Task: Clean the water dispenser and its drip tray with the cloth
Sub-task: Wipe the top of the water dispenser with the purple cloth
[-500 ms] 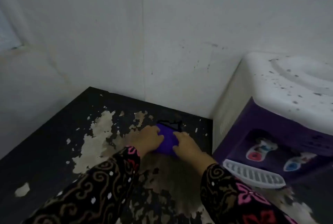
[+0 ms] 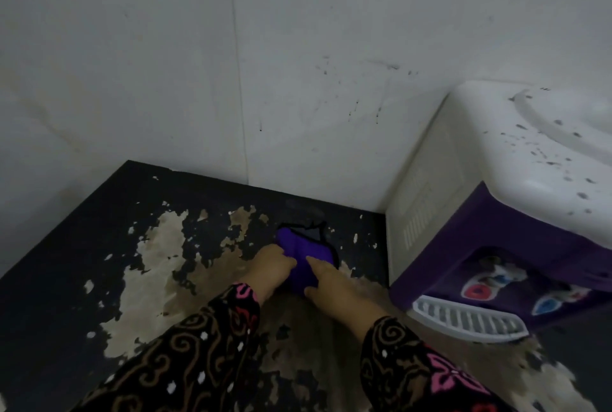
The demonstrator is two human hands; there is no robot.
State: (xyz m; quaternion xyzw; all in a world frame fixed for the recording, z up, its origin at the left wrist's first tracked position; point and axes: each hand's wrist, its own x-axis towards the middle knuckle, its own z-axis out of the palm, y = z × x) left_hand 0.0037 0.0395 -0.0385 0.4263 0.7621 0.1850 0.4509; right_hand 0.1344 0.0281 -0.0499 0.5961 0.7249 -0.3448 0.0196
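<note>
Cloth [image 2: 306, 254]: purple, bunched on black peeling tabletop [image 2: 66, 262], near back wall [image 2: 298, 47], left of dispenser [image 2: 490, 186], apart from it.
Left hand [image 2: 270, 267]: fingers curled, gripping cloth's left edge.
Right hand [image 2: 334, 292]: index finger stretched over cloth, thumb at near edge, pinching it.
Dispenser: white top speckled with dirt, purple front, against wall at right.
Drip tray [image 2: 470, 317]: white, slatted, at dispenser's foot, untouched.
</note>
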